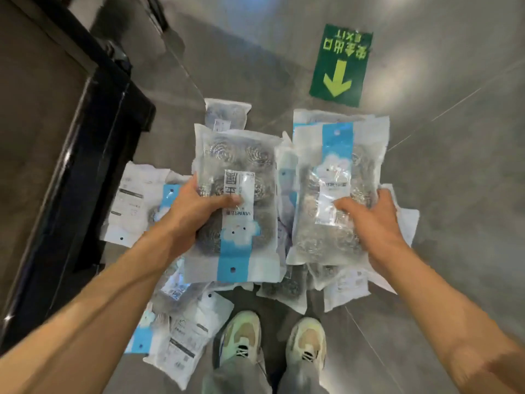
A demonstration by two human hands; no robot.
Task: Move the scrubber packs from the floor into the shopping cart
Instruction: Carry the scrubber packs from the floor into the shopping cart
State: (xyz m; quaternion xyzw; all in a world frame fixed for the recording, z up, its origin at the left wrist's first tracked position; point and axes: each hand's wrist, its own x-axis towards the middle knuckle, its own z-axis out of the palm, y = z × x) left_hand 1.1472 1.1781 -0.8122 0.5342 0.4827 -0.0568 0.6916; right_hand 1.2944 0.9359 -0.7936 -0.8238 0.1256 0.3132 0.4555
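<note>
I hold one scrubber pack in each hand above the floor. My left hand (196, 211) grips a clear pack of steel scrubbers with a blue stripe (241, 166), thumb on its front label. My right hand (372, 220) grips a second pack (335, 155) of the same kind, with another pack edge showing behind it. Several more packs lie scattered on the grey floor beneath: one at the left (133, 206), one near my left foot (181, 339), one at the back (227, 115), some under my right hand (343, 288). The shopping cart is not in view.
A dark black-edged base or shelf plinth (93, 155) runs along the left. A green exit floor sign with an arrow (341, 64) lies ahead on the right. My two shoes (272, 339) stand just behind the pile. Bare grey floor spreads to the right.
</note>
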